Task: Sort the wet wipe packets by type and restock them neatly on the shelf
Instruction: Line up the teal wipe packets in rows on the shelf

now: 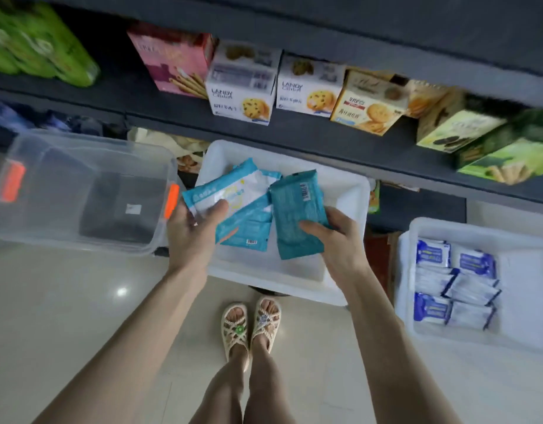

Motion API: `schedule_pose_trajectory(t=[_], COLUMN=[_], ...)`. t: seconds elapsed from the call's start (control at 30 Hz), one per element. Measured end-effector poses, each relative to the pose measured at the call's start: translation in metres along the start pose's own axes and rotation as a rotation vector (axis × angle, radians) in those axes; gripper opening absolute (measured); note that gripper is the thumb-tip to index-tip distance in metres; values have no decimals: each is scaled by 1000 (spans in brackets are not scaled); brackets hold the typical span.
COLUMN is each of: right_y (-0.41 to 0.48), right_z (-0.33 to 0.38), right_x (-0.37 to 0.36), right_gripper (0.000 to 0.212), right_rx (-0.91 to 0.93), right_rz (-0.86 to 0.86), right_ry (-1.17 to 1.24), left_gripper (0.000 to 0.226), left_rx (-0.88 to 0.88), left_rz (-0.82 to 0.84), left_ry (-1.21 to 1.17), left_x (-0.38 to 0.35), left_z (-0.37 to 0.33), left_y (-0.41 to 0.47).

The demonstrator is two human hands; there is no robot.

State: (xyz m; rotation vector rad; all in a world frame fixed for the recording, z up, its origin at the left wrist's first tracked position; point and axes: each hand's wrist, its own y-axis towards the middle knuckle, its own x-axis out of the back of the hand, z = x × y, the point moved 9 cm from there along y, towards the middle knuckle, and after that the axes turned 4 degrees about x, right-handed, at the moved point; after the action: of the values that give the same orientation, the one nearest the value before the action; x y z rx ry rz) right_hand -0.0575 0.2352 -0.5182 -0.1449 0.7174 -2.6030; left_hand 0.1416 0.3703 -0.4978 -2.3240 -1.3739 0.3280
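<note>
Over the middle of the white tub [349, 191], my left fingers [216, 209] pinch a fan of teal packets [233, 191]; my right fingers [313, 228] curl round a darker packet [294, 209]. Best squared edge-to-edge, barcodes matching, before shelving.

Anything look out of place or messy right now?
Mildly: in the right tub, the blue packets lie mixed, some blue fronts up, others pale side up. The right hand holds a teal packet barcode side up.
</note>
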Motion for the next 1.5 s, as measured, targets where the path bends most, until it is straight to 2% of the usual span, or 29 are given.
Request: schedule_pose_trajectory(t=[0.07, 0.17, 0.37, 0.47, 0.5, 0.57, 0.63, 0.9, 0.93, 1.03, 1.1, 1.2, 1.3, 1.5], right_y=[-19, -50, -107, -130, -136, -143, -147, -117, -111, -89, -73, -49, -29, 5], right_z=[57, 145, 314, 385, 405, 438, 468, 569, 579, 600, 611, 623, 633, 644], right_x=[-5, -20, -59, -80, -87, -99, -107, -161, -165, -176, -181, -182, -178, -158], right_gripper=[20, 18, 20, 27, 27, 42, 42, 15, 19, 51, 59, 59, 48, 44], right_rx=[49, 125, 347, 482, 502, 535, 572, 843, 863, 847, 829, 812, 808, 783], right_rz=[15, 100, 284, 345, 361, 356, 307, 150, 105, -5, -75, -145, -144, -151], right_ry=[36, 104, 182, 152, 145, 119, 59, -73, -76, -63, -85, -108, -104, -113], left_gripper=[17, 21, 29, 19, 15, 15, 19, 19, 19, 18, 19, 15, 13, 31], left_rx=[-32, -105, -379, -437, -449, -470, -488, -538, -539, -558, -556, -528, -477, -545], left_rz=[0, 66, 247, 354, 388, 447, 478, 653, 665, 681, 678, 667, 685, 690], left_ry=[-51, -99, -47, -140, -176, -217, -230, -232, -229, -189, -159, -108, -92, 45], left_x=[-6, -18, -45, -51, -52, -53, -53, -59, -59, -60, -63, -74, -88, -114], left_z=[-48, -123, -287, -354, -373, -409, -441, -544, -554, -582, -595, -606, -611, -619], left_y=[-24, -58, -115, -131, -133, -135, -129, -69, -59, -25, -2, 29, 50, 72])
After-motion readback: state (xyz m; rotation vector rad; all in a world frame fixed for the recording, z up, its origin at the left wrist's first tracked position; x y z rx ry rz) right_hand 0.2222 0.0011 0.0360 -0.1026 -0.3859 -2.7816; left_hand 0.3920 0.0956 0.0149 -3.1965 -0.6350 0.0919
